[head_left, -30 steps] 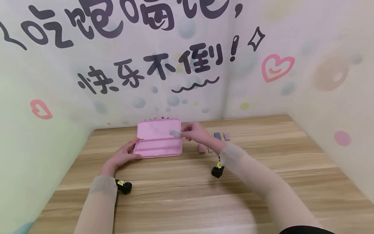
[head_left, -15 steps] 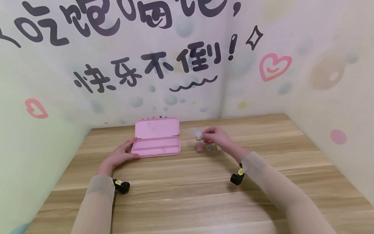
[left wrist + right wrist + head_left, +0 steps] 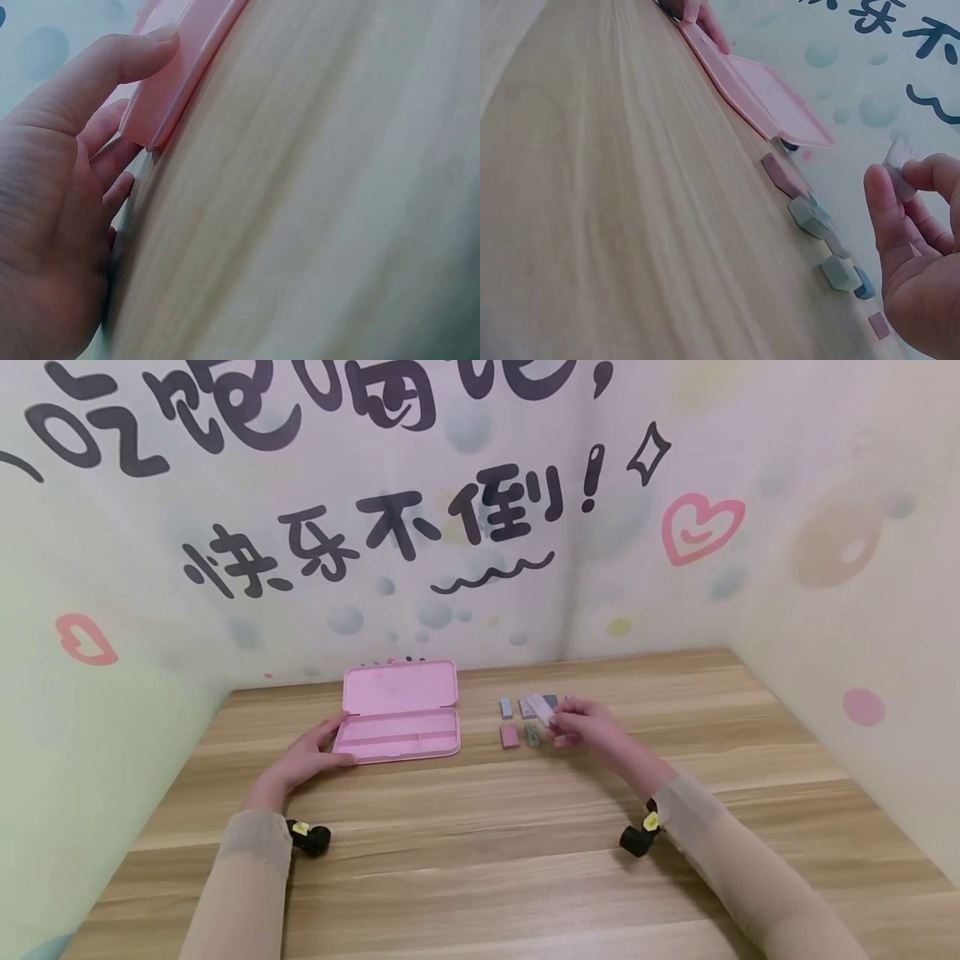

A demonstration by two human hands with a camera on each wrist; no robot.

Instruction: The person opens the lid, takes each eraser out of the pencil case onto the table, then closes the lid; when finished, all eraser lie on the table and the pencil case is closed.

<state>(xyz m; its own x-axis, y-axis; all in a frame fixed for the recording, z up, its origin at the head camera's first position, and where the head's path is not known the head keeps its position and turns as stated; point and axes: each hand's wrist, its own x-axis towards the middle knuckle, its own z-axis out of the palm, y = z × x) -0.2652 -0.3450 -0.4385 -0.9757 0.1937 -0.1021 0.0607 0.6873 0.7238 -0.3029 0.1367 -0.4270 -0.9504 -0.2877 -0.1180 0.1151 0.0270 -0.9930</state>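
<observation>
A pink pencil case point(image 3: 397, 735) lies with its lid folded back against the wall, its tray divided into compartments. My left hand point(image 3: 302, 762) grips the case's left end, the thumb point(image 3: 150, 56) on the front side and the fingers round behind. Above the group of small blocks, my right hand point(image 3: 592, 732) pinches a pale, whitish eraser-like block point(image 3: 897, 171) between thumb and fingertips. Close to that hand on the table lie a pink block point(image 3: 509, 736), a grey-green block point(image 3: 532, 735) and a light blue block point(image 3: 506, 707). The right hand partly hides others.
A dark blue block point(image 3: 551, 700) lies in the back row, near a small pink block point(image 3: 879, 325). Behind the wooden table point(image 3: 465, 860) stands a printed wall point(image 3: 525, 610). Black wrist cameras point(image 3: 637, 840) hang below both sleeves.
My right hand has moved from over the pencil case to the right, carrying the pale block to the other blocks. The left hand has kept its grip on the case.
</observation>
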